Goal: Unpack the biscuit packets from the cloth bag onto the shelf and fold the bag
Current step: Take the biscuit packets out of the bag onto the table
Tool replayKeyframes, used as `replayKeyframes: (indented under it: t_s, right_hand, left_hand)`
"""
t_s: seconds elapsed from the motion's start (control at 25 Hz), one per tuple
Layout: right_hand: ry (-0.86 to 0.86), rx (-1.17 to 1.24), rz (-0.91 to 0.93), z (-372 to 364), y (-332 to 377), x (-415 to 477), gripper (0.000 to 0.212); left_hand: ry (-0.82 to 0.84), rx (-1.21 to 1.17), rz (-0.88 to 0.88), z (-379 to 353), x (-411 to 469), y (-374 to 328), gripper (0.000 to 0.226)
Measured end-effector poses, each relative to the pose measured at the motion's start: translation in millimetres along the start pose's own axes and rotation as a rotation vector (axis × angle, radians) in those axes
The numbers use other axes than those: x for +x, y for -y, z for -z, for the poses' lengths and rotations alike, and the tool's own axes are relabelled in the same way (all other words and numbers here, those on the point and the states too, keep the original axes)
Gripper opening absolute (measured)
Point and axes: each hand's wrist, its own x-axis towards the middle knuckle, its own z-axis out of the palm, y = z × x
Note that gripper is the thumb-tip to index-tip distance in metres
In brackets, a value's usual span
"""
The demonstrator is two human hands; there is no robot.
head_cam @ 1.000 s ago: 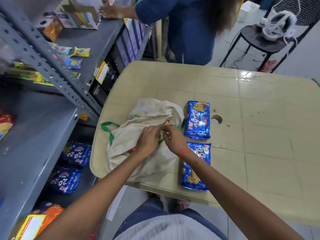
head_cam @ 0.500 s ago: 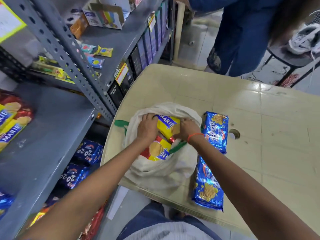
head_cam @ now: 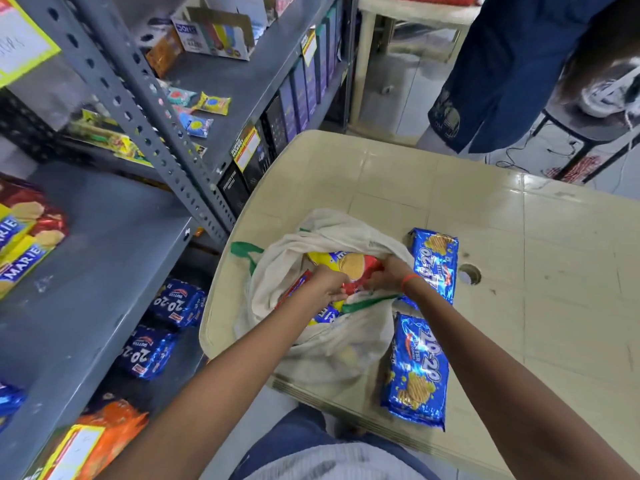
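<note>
Holding the top Marie packet (head_cam: 346,266) inside the open mouth of the cloth bag (head_cam: 332,348), with the left grip (head_cam: 327,284) curled on its near end and the right grip (head_cam: 388,277) curled on its red end, neither one spread flat. Not yet lifted out; probably bound for the shelf (head_cam: 97,271) to the left, beside the Marie packets (head_cam: 24,244) lying there. Could snag on the green handle (head_cam: 370,301) stretched across the mouth just under both wrists, if drawn out low and fast. Could drag the whole bag along: sitting at the near left corner of the table (head_cam: 519,271), reaching the front edge, so liable to slide off and spill the second Marie packet (head_cam: 325,315) underneath onto the floor. Safer to pin the cloth with one grip and lift with the other. Might also bump the far 20-20 packet (head_cam: 434,265), just beside the bag and the right wrist, or push the near 20-20 packet (head_cam: 417,372), lying right at the front edge, over it. Glossy wrappers, so apt to slip from a light pinch during the swing across the gap between table and shelf. Cannot tell the count of packets deeper in the bag; worth feeling to the bottom before folding, to avoid crushing any left inside.
</note>
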Motion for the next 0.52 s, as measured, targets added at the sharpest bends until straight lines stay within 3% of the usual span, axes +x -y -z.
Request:
replayKeyframes:
  t_s: [0.16, 0.24, 0.36, 0.52]
  right_hand:
    - [-0.135, 0.781, 0.007, 15.4, 13.5, -14.8, 0.043]
    - [-0.158, 0.992, -0.021, 14.5, 26.5, -18.4, 0.033]
    - [-0.04, 1.095, -0.103, 9.7, 42.7, -25.4, 0.029]
    - [-0.02, 1.034, -0.153, 6.2, 47.3, -32.3, 0.051]
  left_hand:
    - [-0.05, -0.194, -0.023, 5.7, -12.3, -7.6, 0.019]
    - [-0.061, -0.292, -0.034, 11.9, -18.8, -11.1, 0.021]
    - [-0.006, -0.501, -0.025, 21.8, -24.3, -14.0, 0.015]
    - [0.075, -0.622, 0.03, 29.6, -34.1, -13.7, 0.027]
